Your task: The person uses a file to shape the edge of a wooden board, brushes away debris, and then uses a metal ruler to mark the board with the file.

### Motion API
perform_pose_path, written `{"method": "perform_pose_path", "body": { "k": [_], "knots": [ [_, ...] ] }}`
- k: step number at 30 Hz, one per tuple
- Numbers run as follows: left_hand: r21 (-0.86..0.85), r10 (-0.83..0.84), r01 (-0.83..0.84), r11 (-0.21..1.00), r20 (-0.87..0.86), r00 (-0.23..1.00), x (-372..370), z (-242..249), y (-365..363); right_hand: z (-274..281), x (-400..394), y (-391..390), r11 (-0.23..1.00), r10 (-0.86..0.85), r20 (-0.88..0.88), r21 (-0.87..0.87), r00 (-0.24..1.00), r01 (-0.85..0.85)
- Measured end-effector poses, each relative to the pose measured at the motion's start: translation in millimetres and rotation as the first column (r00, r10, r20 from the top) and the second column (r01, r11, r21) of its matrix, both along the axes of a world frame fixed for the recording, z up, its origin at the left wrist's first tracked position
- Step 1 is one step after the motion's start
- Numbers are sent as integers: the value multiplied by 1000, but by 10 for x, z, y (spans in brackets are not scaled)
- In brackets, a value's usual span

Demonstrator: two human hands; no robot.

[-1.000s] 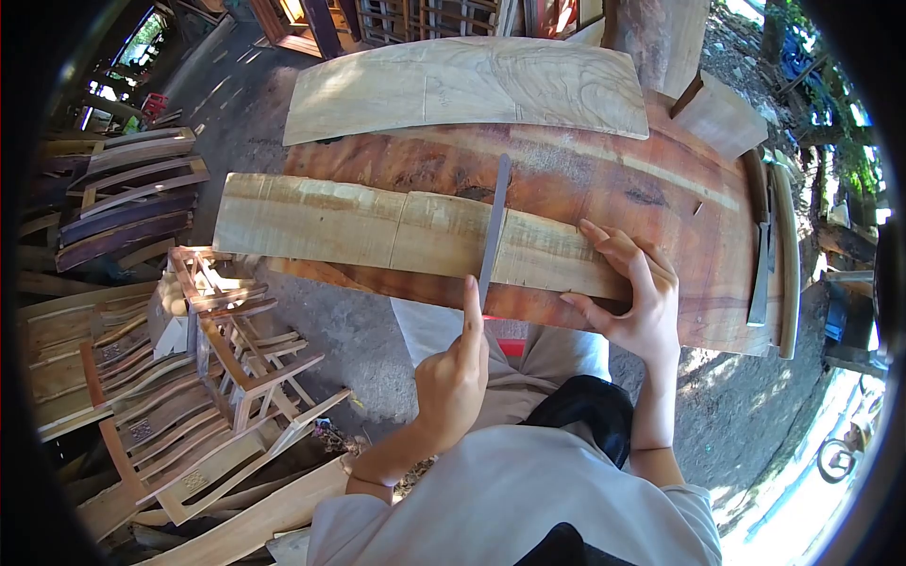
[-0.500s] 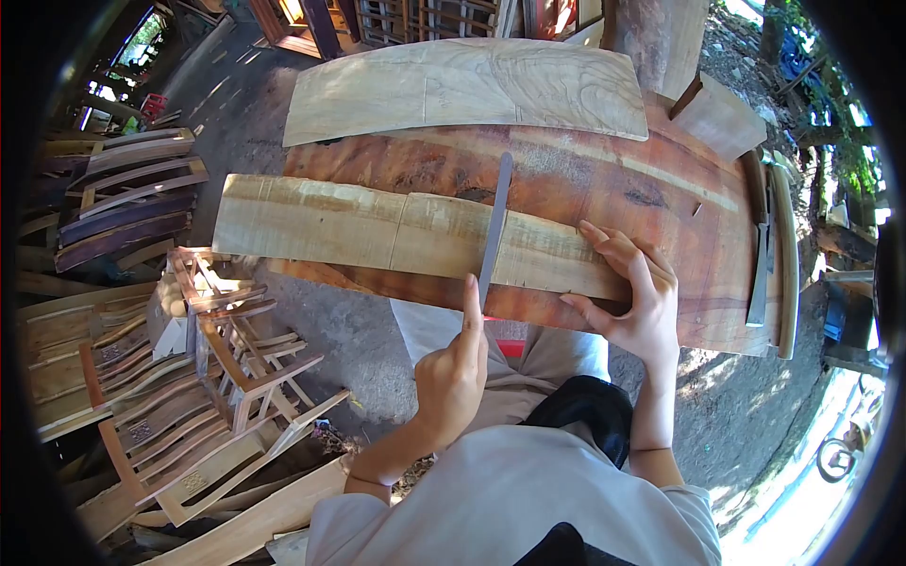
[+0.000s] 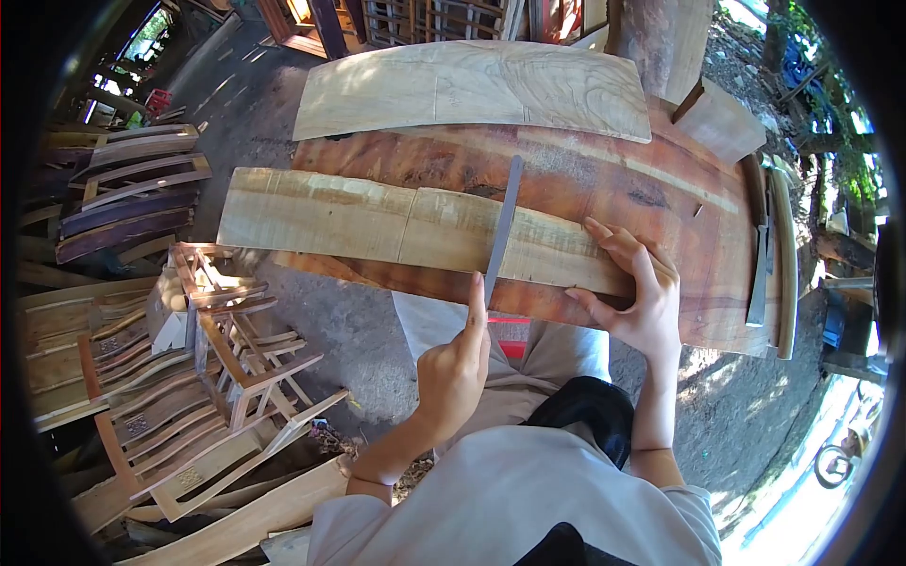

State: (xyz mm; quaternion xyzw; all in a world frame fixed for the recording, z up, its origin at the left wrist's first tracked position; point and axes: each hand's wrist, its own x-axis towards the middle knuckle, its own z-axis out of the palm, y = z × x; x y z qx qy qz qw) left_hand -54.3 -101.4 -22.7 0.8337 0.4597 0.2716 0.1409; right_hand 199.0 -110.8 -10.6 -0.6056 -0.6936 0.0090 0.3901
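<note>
A long pale board (image 3: 321,215) with a thin line across it lies along the near side of a reddish-brown wooden tabletop (image 3: 566,193). My left hand (image 3: 453,382) is below the board's near edge, index finger stretched forward and the other fingers curled. It grips a narrow grey metal blade (image 3: 505,217) with a rounded tip, which crosses the board; its handle is hidden in my fist. At the board's right end, my right hand (image 3: 646,297) clasps it, fingers on top and thumb at the near edge.
A wide curved board (image 3: 472,90) lies at the table's far side. On the right are a wooden block (image 3: 722,121) and a knife-like tool (image 3: 760,255) beside a long wooden strip (image 3: 785,259). Stacked chair frames (image 3: 198,396) crowd the floor at left.
The blade and my left hand have shifted slightly right in view, along with the boards, as the view itself moved a little. Both hands keep their grips.
</note>
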Motion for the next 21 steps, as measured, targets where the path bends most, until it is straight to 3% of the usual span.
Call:
{"method": "perform_pose_path", "body": {
  "k": [12,17,21],
  "knots": [
    [-25,-21,21,999,-10,1000,13,122,99,7,-5,1,1000,-12,8,-4,1000,12],
    [-76,-96,83,994,-199,975,-104,327,84,8,5,1,1000,-5,9,-6,1000,5],
    [-96,-150,130,987,-241,959,-213,513,156,15,1,0,1000,-9,1,-12,1000,9]
  ]
}}
